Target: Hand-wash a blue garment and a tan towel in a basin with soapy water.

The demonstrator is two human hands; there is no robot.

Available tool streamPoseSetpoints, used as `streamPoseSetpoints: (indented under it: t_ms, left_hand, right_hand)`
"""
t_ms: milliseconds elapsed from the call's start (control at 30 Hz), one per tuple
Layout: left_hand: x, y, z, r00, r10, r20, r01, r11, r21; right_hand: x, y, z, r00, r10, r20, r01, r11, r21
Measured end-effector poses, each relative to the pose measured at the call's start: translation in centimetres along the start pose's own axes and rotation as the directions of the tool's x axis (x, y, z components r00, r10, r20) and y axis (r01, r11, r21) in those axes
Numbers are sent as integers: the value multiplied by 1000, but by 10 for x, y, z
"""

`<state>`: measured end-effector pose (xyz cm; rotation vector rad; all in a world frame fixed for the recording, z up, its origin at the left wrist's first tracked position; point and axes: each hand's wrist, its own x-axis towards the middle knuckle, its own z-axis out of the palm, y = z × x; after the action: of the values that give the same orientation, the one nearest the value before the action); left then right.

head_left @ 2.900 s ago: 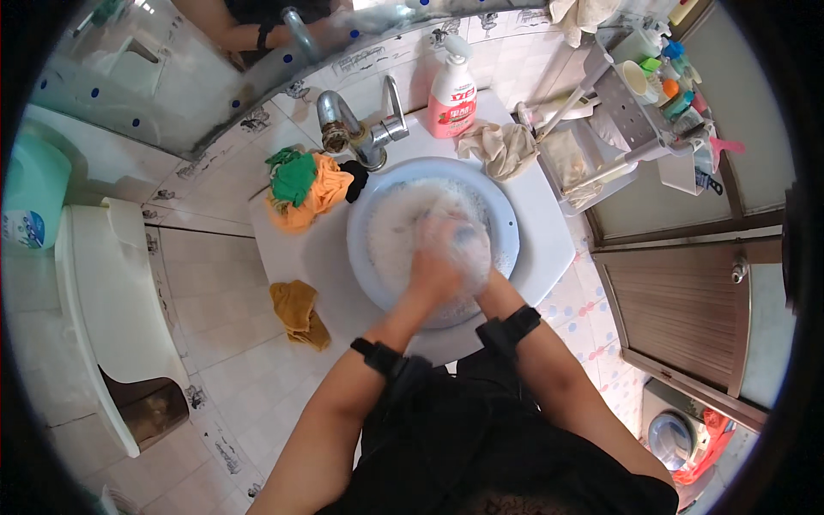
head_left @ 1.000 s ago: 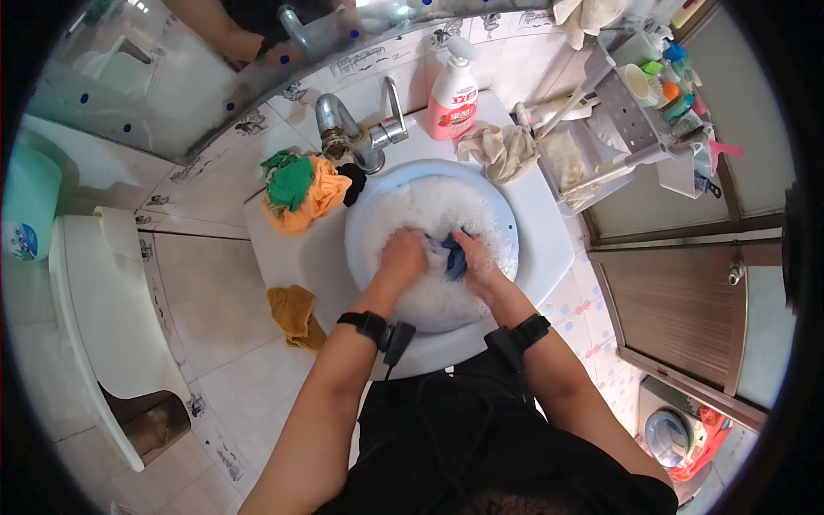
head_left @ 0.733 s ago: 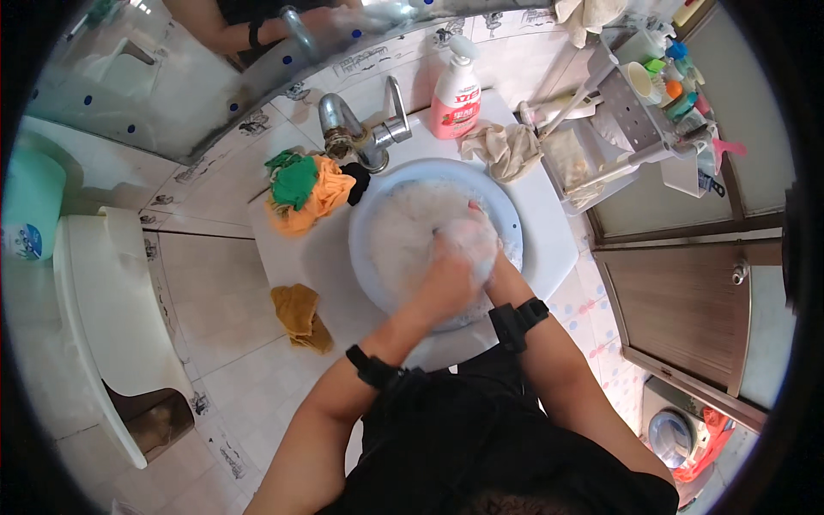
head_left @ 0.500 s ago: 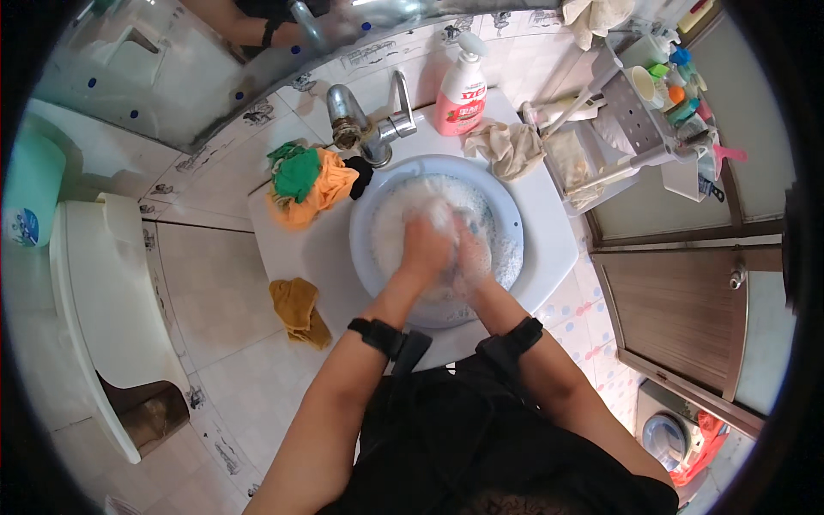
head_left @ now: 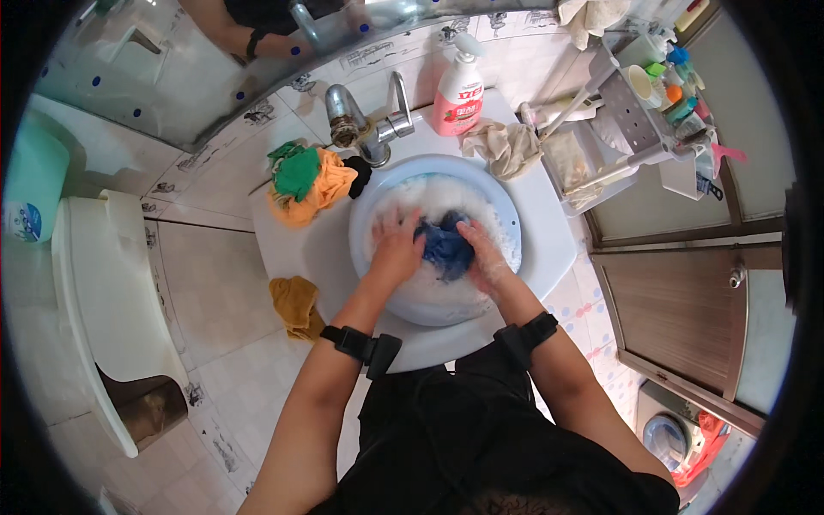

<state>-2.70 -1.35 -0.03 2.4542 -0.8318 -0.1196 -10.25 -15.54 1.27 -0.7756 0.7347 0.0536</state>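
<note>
A wet, dark blue cloth [head_left: 448, 249] lies bunched in the foam of a pale blue basin [head_left: 365, 283]. On its left side my left hand [head_left: 397, 247] has its fingers spread in the suds, the thumb side touching the cloth. From the right, my right hand [head_left: 487, 259] grips the cloth's edge, thumb on top; its other fingers are partly hidden by foam and cloth. White suds cover the water around both hands, and how far the cloth reaches below is hidden.
The basin sits in a white sink [head_left: 549, 245] under a metal faucet [head_left: 371, 137]. Around it are green and orange cloths [head_left: 313, 187], a beige cloth [head_left: 506, 148], a mustard cloth [head_left: 296, 305] and a pink-and-white pump bottle [head_left: 460, 94]. A grey rack [head_left: 631, 99] stands right.
The hands were together and blurred in the basin's middle; now they are apart, on either side. The blue cloth has come into sight between them, and the foam looks thicker.
</note>
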Motion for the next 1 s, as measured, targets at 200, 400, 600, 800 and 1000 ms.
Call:
streamPoseSetpoints:
  t_ms: [200,400,600,800,1000]
  left_hand:
    - [25,-2,7,942,-182,282,150,980,132]
    - [-13,76,-22,971,236,-39,-237,924,-302]
    - [2,65,-15,999,10,-48,-36,807,-590]
    - [5,64,5,975,-212,-60,138,800,-583]
    - [21,12,-5,969,-99,228,120,990,-80]
  right_hand:
    - [13,11,1,996,24,91,-26,999,27]
    - [35,-3,-15,909,179,376,-333,854,399]
    - [49,56,-10,853,-254,455,28,894,448]
    - [34,31,-9,960,-51,275,-89,876,474]
    - [6,13,19,997,-20,76,2,971,237]
